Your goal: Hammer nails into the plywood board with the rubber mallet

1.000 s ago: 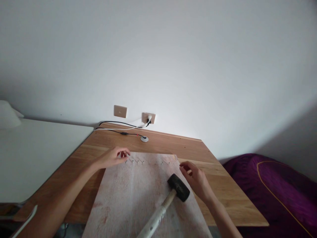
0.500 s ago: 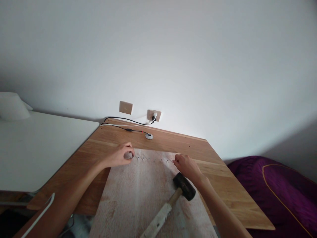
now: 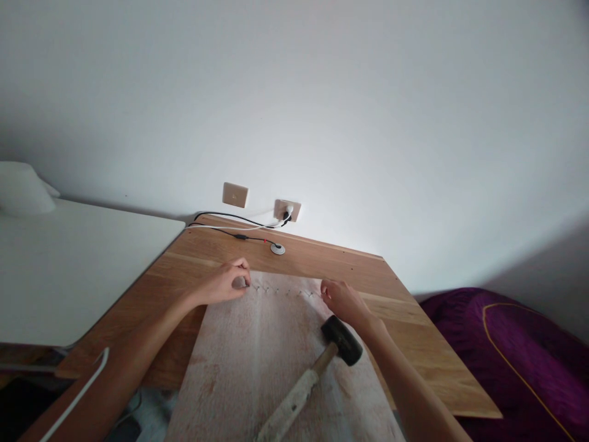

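A pale whitewashed board (image 3: 271, 362) lies on a wooden table (image 3: 414, 344). A row of small nails (image 3: 285, 291) stands along its far edge. My left hand (image 3: 227, 283) is at the left end of the row, its fingers pinched together on something too small to make out. At the right end of the row, my right hand (image 3: 343, 299) rests with curled fingers, pinched near the last nails. A black rubber mallet (image 3: 317, 368) with a worn pale handle lies on the board just below my right wrist, held by neither hand.
A white surface (image 3: 69, 270) adjoins the table on the left. Two wall plates sit above the table's far edge, with cables (image 3: 230, 230) and a small round grey object (image 3: 277, 248) beneath. A purple cushion (image 3: 519, 350) is at the right.
Both hands moved forward to the nail row and closed into pinches. The right hand passed over the mallet head from its right side to the row's right end. The view shifted slightly.
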Motion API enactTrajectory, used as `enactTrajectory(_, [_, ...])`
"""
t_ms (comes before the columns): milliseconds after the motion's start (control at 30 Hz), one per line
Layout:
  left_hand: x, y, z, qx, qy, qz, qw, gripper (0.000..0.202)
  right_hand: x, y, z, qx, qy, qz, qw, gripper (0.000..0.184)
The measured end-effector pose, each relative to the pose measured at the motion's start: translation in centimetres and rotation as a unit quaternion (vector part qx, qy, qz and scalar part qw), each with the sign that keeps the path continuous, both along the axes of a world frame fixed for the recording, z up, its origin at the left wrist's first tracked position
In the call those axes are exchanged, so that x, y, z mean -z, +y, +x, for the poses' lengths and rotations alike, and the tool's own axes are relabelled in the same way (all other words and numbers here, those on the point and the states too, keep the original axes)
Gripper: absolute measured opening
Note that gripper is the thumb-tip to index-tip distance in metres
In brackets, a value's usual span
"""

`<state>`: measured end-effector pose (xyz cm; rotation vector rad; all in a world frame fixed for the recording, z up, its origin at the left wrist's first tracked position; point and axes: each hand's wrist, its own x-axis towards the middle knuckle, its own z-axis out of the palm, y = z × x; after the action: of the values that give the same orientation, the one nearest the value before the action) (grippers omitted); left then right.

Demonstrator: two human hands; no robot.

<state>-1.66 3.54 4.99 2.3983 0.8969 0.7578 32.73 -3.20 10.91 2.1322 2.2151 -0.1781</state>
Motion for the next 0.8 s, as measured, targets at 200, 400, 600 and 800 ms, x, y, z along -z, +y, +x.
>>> enactTrajectory(200, [0.5,0.4,-0.1,0.006,-0.008,-0.007,1.0,0.008,-0.5,-0.3,0.0,-0.035,0.05,0.014,0.998,0.029])
enactTrajectory(400, [0.6,0.6,-0.2,0.003,-0.005,-0.016,1.0,0.013,-1.0,-0.8,-1.3,-0.108,0.104,-0.013,0.989,0.016])
enactTrajectory(600, [0.3,0.1,0.3,-0.018,0.002,0.002,1.0,0.021,-0.5,0.1,-1.9,-0.029,0.019,0.024,0.999,0.028])
enactTrajectory(800, [-0.2,-0.6,1.0,-0.023,0.018,0.055,0.998,0.024,-0.3,0.7,-3.2,-0.026,-0.043,-0.01,0.999,0.029])
